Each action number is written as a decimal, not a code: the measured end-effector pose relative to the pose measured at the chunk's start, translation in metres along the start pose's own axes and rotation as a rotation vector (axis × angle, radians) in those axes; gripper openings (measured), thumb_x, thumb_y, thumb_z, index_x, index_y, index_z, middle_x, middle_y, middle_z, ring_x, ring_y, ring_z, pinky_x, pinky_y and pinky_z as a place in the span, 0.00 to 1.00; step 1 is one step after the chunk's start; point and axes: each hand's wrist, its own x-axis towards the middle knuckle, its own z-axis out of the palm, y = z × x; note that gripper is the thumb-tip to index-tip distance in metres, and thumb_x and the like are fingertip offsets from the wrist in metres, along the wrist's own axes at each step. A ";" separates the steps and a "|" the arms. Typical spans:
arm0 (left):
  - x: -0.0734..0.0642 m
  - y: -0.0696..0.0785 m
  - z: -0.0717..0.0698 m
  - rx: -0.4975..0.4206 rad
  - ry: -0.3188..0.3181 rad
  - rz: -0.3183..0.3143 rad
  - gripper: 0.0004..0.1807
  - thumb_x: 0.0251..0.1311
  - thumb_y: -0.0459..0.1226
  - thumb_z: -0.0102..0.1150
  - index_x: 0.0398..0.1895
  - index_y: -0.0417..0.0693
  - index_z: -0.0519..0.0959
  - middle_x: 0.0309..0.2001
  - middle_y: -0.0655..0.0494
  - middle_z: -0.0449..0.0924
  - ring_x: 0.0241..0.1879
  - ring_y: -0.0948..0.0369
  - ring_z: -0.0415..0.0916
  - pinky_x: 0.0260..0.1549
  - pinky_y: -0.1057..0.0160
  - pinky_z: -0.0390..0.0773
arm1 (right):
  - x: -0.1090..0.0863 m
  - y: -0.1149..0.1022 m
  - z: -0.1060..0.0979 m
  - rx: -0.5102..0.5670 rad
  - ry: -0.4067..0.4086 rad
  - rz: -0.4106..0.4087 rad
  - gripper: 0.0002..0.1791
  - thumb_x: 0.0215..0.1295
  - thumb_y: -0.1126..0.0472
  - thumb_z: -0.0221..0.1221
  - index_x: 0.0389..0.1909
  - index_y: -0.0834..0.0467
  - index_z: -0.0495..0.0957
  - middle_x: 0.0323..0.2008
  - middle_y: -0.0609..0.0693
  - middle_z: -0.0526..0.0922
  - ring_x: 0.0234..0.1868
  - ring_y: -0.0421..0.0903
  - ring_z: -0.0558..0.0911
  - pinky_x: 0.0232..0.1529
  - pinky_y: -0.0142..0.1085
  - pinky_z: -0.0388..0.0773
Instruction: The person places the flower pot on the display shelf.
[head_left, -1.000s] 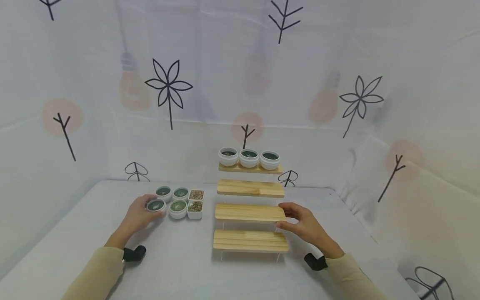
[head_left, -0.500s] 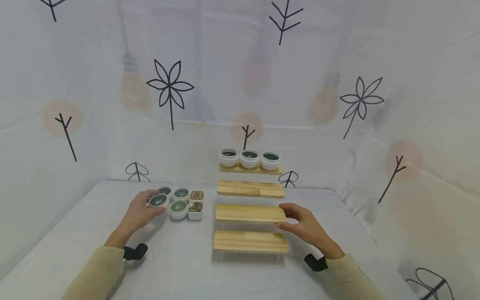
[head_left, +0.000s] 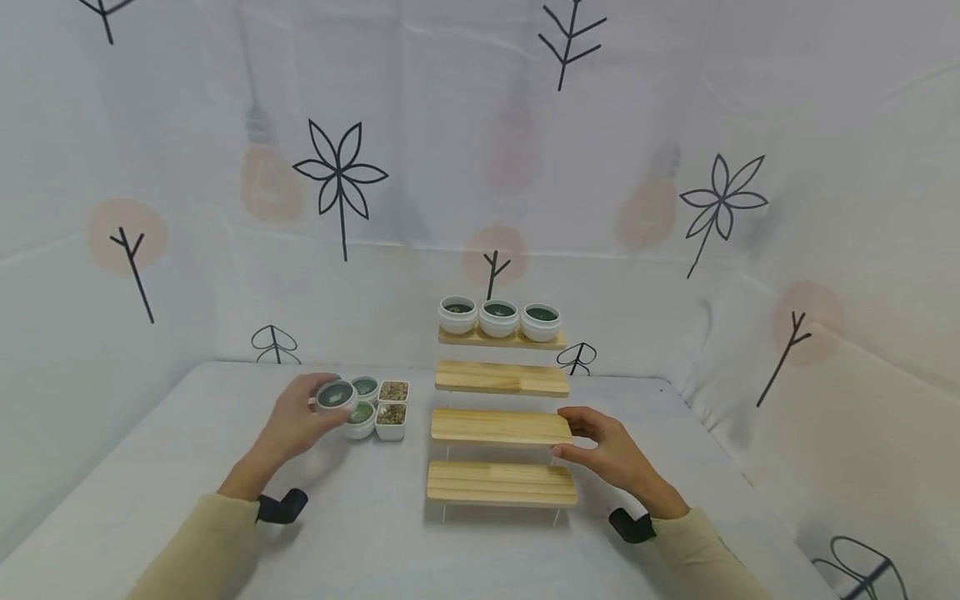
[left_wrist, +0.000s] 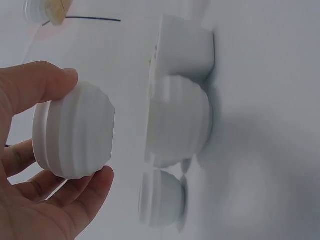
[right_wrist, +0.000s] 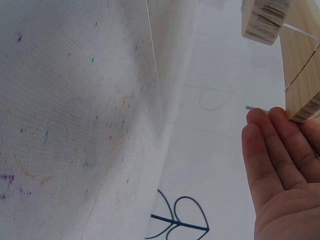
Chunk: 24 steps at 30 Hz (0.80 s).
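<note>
My left hand (head_left: 296, 421) holds a small round white bowl (head_left: 335, 395) with dark green inside, raised over the other bowls at the left. In the left wrist view, thumb and fingers grip this ribbed bowl (left_wrist: 82, 132) by its sides, clear of the containers on the table. My right hand (head_left: 611, 450) grips the right end of a wooden shelf (head_left: 498, 427), second from the front of a stepped stand, with thumb at its front edge and a finger at its back corner. In the right wrist view, fingertips meet the shelf's corner (right_wrist: 300, 107).
Round green-filled bowls (head_left: 362, 417) and two square dishes (head_left: 391, 419) of grainy bits stand left of the stand. Three round bowls (head_left: 498, 318) line the top shelf (head_left: 480, 337). A patterned white cloth (head_left: 420, 208) hangs behind the white table (head_left: 337, 533).
My left hand has lifted the bowl off the table from the front left of the group and moved it to the right, over the other bowls. The right hand has stayed on the shelf.
</note>
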 end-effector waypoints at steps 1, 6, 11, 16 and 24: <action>-0.001 0.003 0.001 -0.003 0.000 0.013 0.36 0.51 0.41 0.69 0.62 0.37 0.67 0.59 0.39 0.68 0.58 0.44 0.66 0.53 0.45 0.74 | -0.001 -0.004 -0.001 -0.005 -0.003 0.001 0.30 0.55 0.60 0.69 0.57 0.65 0.72 0.47 0.56 0.80 0.49 0.53 0.80 0.52 0.41 0.78; -0.004 0.016 0.007 -0.017 -0.007 0.065 0.35 0.51 0.40 0.70 0.62 0.39 0.68 0.58 0.42 0.69 0.56 0.48 0.68 0.50 0.48 0.77 | -0.002 -0.008 -0.002 -0.009 -0.005 0.003 0.30 0.55 0.60 0.69 0.57 0.66 0.72 0.48 0.58 0.80 0.49 0.54 0.80 0.53 0.50 0.76; -0.007 0.028 0.014 -0.035 -0.001 0.144 0.34 0.50 0.39 0.70 0.60 0.40 0.70 0.55 0.46 0.71 0.53 0.51 0.70 0.48 0.50 0.79 | -0.001 -0.005 -0.002 0.002 -0.006 0.000 0.31 0.54 0.59 0.69 0.58 0.66 0.72 0.48 0.57 0.80 0.49 0.54 0.80 0.54 0.52 0.75; -0.012 0.043 0.021 -0.050 0.002 0.193 0.34 0.48 0.39 0.72 0.60 0.43 0.71 0.55 0.50 0.74 0.52 0.55 0.72 0.48 0.50 0.78 | -0.001 -0.004 -0.002 0.007 -0.009 -0.008 0.31 0.54 0.59 0.69 0.58 0.65 0.72 0.49 0.57 0.80 0.49 0.53 0.80 0.53 0.51 0.76; -0.017 0.061 0.030 -0.047 -0.006 0.254 0.34 0.47 0.41 0.73 0.59 0.45 0.72 0.55 0.53 0.74 0.53 0.56 0.71 0.49 0.51 0.78 | 0.000 -0.001 -0.002 0.015 -0.013 -0.018 0.31 0.54 0.59 0.69 0.58 0.66 0.71 0.50 0.57 0.79 0.50 0.54 0.80 0.53 0.52 0.75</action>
